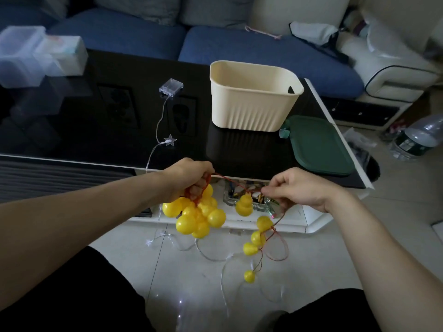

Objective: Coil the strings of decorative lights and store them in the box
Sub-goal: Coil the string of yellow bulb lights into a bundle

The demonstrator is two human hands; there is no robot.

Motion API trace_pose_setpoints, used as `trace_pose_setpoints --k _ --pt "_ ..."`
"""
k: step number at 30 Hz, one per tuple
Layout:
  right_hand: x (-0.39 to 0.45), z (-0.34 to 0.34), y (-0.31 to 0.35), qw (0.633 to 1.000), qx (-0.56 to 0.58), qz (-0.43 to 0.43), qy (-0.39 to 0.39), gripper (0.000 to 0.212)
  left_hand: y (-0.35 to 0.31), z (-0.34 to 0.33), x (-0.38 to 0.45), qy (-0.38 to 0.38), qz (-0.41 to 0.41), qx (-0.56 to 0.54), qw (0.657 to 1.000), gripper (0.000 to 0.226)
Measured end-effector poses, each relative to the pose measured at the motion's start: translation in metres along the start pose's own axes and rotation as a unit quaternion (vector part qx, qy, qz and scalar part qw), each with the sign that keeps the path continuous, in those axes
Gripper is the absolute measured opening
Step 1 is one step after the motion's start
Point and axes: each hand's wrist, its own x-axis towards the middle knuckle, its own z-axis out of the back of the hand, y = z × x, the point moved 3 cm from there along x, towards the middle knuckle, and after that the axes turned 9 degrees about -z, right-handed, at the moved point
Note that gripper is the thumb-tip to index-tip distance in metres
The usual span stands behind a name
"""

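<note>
My left hand [189, 174] grips coiled loops of red cord, and a bunch of yellow gourd-shaped lights [195, 215] hangs below it. A taut stretch of red cord [230, 182] runs across to my right hand [294, 188], which pinches it. One yellow gourd [244, 204] hangs between my hands. More gourds [255, 238] dangle below my right hand toward the floor. The cream ribbed box [251, 101] stands open on the black table [96, 121]. A second string with a clear star [169, 140] and a clear battery case [170, 87] trails off the table's front edge.
A green lid [318, 146] lies right of the box. Clear plastic containers [36, 53] sit at the table's far left. Clear wire with small lit stars [211, 255] lies on the tiled floor. A blue sofa [239, 44] stands behind, and a water bottle [417, 137] at right.
</note>
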Motion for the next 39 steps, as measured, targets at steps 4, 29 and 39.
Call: trace_pose_setpoints --k 4,29,39 --pt "-0.006 0.007 0.008 1.0 -0.016 0.007 -0.022 0.027 -0.001 0.009 0.004 -0.066 -0.001 -0.014 0.998 0.034" --pt "-0.004 -0.054 0.046 0.972 -0.089 0.214 -0.028 0.012 -0.014 -0.015 -0.014 -0.004 0.018 -0.266 0.964 0.028" --pt "-0.015 -0.053 0.059 0.955 -0.091 0.257 -0.117 0.009 -0.006 -0.036 -0.013 0.059 -0.038 -0.116 0.991 0.033"
